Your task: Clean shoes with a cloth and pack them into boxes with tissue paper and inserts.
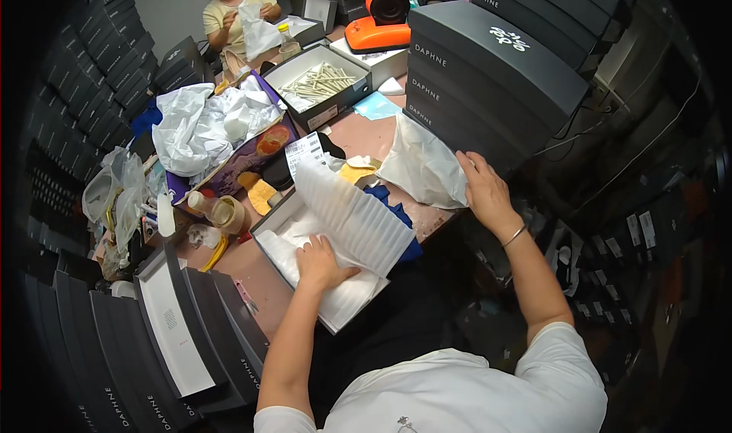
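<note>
An open dark grey shoebox (268, 263) sits at the table's near edge, partly over my lap. My left hand (324, 263) lies inside it, fingers spread, pressing on white packing sheet (347, 302). A ribbed white foam sheet (358, 218) stands up from the box's far side. To the right, my right hand (490, 195) grips the right edge of a thin white bag (425, 166) lying on the table; its thumb is mostly hidden. Whatever is under the packing or in the bag cannot be seen.
A purple carton (236, 170) holds crumpled white paper. Behind it stands a box of pale sticks (320, 82). Lidded jars (225, 213) and yellow cloths (259, 193) lie nearby. Shoebox stacks (488, 74) rise right and left. An orange machine (374, 32) and a seated person (236, 13) are at the back.
</note>
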Motion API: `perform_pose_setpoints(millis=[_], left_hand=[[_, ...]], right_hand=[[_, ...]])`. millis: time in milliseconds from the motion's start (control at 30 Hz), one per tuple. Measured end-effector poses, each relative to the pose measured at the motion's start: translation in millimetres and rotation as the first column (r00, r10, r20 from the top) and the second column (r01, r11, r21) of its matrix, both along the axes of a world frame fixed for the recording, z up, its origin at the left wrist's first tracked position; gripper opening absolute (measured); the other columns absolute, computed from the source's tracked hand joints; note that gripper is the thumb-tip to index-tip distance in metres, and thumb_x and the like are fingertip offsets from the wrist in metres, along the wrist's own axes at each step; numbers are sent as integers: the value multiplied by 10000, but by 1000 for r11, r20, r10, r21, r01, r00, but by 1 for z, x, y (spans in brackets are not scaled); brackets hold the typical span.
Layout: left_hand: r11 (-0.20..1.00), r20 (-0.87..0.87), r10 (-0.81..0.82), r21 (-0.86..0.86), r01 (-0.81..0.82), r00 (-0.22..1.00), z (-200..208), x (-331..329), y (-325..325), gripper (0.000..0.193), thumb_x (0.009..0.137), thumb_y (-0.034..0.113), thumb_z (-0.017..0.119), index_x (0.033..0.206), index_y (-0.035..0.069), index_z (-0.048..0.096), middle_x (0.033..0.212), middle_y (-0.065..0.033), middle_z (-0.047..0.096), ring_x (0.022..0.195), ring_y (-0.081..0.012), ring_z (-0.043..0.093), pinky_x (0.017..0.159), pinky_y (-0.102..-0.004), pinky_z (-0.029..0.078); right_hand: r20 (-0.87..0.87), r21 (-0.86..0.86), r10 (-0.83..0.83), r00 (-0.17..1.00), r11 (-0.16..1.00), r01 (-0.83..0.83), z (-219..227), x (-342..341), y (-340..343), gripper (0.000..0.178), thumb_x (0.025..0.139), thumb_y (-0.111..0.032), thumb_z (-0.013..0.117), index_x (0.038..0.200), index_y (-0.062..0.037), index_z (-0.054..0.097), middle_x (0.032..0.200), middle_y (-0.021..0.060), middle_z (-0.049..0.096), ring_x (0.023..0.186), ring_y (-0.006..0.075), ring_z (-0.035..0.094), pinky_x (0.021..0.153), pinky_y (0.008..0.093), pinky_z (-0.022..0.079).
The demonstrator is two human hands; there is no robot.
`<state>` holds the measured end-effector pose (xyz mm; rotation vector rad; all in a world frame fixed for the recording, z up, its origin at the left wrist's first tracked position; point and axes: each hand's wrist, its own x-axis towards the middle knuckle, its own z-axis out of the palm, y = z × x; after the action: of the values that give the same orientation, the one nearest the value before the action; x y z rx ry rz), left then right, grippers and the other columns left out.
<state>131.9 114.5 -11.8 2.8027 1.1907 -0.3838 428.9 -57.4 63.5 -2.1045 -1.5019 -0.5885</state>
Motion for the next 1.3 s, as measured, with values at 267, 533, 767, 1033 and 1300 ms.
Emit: perform_pose_setpoints(millis=[267,533,767,1033,1300], left_hand=[[995,745,-94,90,40,660,15,-12,-21,545,839,198,655,1312,-13,484,1350,-195,490,1233,-365,473,1077,-555,276],[779,403,-92,-540,318,910,8,78,-28,597,943,460,499,1414,99,431,1419,-172,428,1277,-357,458,1073,-517,323],[-14,114,978,-796,605,174,89,-8,-9,772,966,558,426,1496,58,171,1480,-222,314,1311,-328,428,1019,-481,429],[185,139,981,-461,868,-135,40,-65,-95,606,949,377,526,1423,58,321,1343,-131,461,1210,-238,502,974,-387,460],[520,402,838,-794,315,-369,18,-151,-152,499,914,208,615,1351,54,430,1224,-85,549,1111,-188,550,949,-326,462]], right_hand=[[-89,-208,-27,996,978,8,-43,43,34,45,792,-44,550,813,-66,583,828,124,554,834,329,648,721,463,530],[-193,-29,144,971,988,-153,57,51,126,131,837,-68,557,933,-56,646,917,164,644,899,392,628,791,475,494],[3,68,762,648,646,-760,173,-94,120,158,809,-71,623,965,-68,595,876,125,625,793,309,647,681,362,526],[-59,-51,991,117,114,-992,55,-285,38,182,738,-92,617,903,-64,545,795,61,474,630,190,589,516,309,495],[-945,263,188,-268,-52,-963,-4,-238,16,373,907,-153,624,1261,-89,524,1178,84,582,889,182,646,746,322,531]])
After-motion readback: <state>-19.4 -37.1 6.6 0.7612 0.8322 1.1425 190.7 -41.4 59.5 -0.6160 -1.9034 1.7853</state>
